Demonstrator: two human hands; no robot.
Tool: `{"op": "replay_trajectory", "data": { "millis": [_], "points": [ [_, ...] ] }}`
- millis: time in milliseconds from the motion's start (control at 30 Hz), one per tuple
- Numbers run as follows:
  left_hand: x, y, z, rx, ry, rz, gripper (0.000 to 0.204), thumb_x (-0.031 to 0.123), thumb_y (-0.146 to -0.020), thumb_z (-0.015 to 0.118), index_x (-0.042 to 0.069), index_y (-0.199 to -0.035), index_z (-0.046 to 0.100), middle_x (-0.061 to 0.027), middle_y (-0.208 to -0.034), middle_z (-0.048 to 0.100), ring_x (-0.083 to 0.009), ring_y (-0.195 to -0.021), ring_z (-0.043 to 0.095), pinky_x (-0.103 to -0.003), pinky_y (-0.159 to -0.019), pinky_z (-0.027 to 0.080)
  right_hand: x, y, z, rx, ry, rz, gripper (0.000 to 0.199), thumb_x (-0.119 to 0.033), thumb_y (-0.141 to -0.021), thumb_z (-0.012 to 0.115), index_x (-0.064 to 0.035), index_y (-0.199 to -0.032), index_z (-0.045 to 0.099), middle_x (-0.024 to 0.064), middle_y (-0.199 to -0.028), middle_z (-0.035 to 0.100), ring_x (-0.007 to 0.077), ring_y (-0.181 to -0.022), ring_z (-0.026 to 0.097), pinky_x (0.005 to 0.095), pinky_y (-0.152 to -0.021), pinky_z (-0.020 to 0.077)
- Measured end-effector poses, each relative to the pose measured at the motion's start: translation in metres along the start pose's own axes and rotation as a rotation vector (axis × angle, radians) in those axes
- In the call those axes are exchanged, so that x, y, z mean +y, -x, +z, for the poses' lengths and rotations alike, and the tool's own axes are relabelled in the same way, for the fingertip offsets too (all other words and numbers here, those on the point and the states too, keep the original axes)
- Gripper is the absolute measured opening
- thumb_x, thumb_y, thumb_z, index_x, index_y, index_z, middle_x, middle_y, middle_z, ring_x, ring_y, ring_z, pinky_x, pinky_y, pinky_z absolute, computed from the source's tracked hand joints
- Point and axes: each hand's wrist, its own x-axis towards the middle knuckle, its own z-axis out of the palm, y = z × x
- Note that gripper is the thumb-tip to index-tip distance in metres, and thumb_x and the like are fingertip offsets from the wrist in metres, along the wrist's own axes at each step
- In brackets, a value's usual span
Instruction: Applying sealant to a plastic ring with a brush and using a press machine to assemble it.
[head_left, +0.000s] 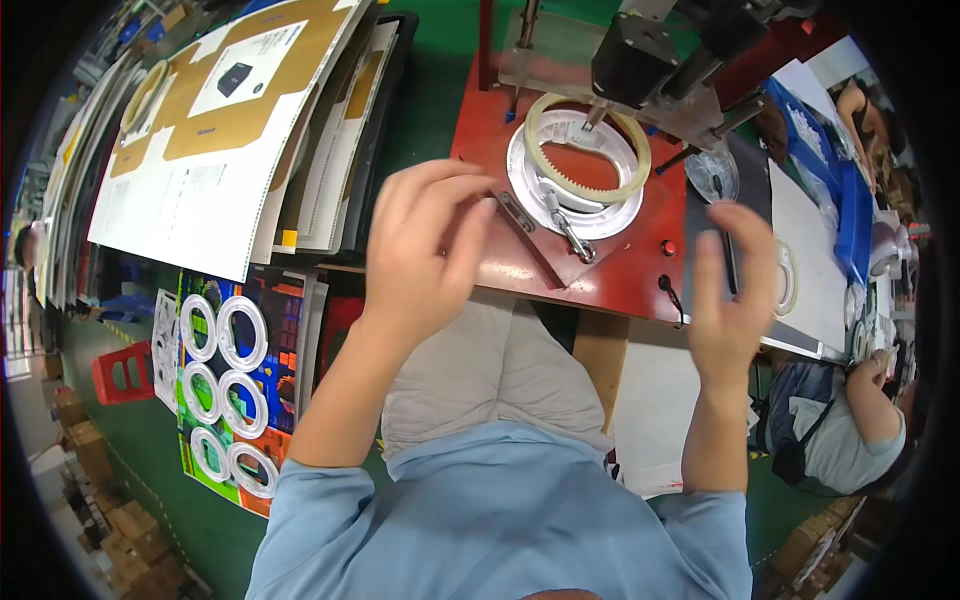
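Looking at this one, I'd call it partway: a white ring [521, 180] is sitting on the red base [640, 278] under the press [630, 60], with a cream toothed ring [642, 150] over it, a bit off-centre. Can't tell if those two touch. Six white rings [262, 335] lie on a printed sheet [282, 345] off to the left, but whether they're finished or waiting, no idea. Both hands look empty: the left hand [415, 250] is loosely curled near a dark metal bar [543, 253], kinda blurry, and the right hand [735, 310] is spread apart near a black tool [730, 262]. As for obstacles, the press overhangs the ring and a shiny metal clamp [572, 237] sits at its near edge. There's also a clear dish [718, 172] on the right and a stack of cardboard sheets [190, 170] on the left.
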Motion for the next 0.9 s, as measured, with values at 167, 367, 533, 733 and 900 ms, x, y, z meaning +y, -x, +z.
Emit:
{"op": "replay_trajectory", "data": {
  "millis": [167,367,533,733,900],
  "points": [
    [-0.02,0.037,0.015,-0.013,-0.014,-0.207,0.046,0.014,-0.1,0.068,-0.005,-0.14,0.056,-0.0241,-0.141,0.056,-0.0378,-0.128,0.056,-0.044,-0.111,0.043,0.015,0.043,0.009,-0.382,0.295,0.094,0.036,-0.016,-0.1,0.068,-0.0001,-0.132,0.066,0.0122,-0.148,0.058,0.0387,-0.145,0.043,0.0497,-0.119,0.0305],
    [-0.025,0.044,0.022,-0.067,0.004,-0.299,0.055,0.018,-0.103,0.062,-0.006,-0.15,0.047,-0.0253,-0.146,0.054,-0.0399,-0.136,0.052,-0.045,-0.116,0.039,0.013,0.045,0.004,-0.456,0.334,0.081,0.051,-0.021,-0.095,0.072,0.0,-0.14,0.063,0.0105,-0.155,0.054,0.0383,-0.151,0.038,0.0523,-0.122,0.0271],
    [-0.025,0.043,0.02,-0.07,0.005,-0.266,0.054,0.018,-0.104,0.061,-0.006,-0.15,0.048,-0.0252,-0.146,0.054,-0.0402,-0.136,0.052,-0.045,-0.115,0.04,0.01,0.039,-0.004,-0.518,0.38,0.017,0.054,-0.023,-0.092,0.075,0.001,-0.139,0.063,0.0107,-0.156,0.053,0.038,-0.151,0.039,0.0535,-0.122,0.0288],
    [-0.013,0.033,0.004,-0.15,-0.132,-0.232,0.052,0.018,-0.103,0.064,-0.004,-0.148,0.05,-0.0249,-0.146,0.053,-0.0407,-0.134,0.053,-0.045,-0.114,0.041,0.009,0.007,-0.009,-0.405,0.24,-0.031,0.042,-0.011,-0.09,0.076,-0.0017,-0.13,0.067,0.0155,-0.144,0.059,0.0372,-0.138,0.052,0.0485,-0.113,0.0416],
    [0.025,-0.01,0.002,-0.048,0.001,-0.017,0.03,0.005,-0.09,0.075,0.0,-0.119,0.069,-0.0168,-0.119,0.068,-0.0343,-0.111,0.064,-0.041,-0.097,0.05,0.007,-0.014,0.013,-0.253,-0.031,-0.102,0.037,-0.004,-0.089,0.076,-0.0027,-0.126,0.069,0.0139,-0.134,0.065,0.0361,-0.127,0.06,0.0447,-0.106,0.0482]
  ]
}}
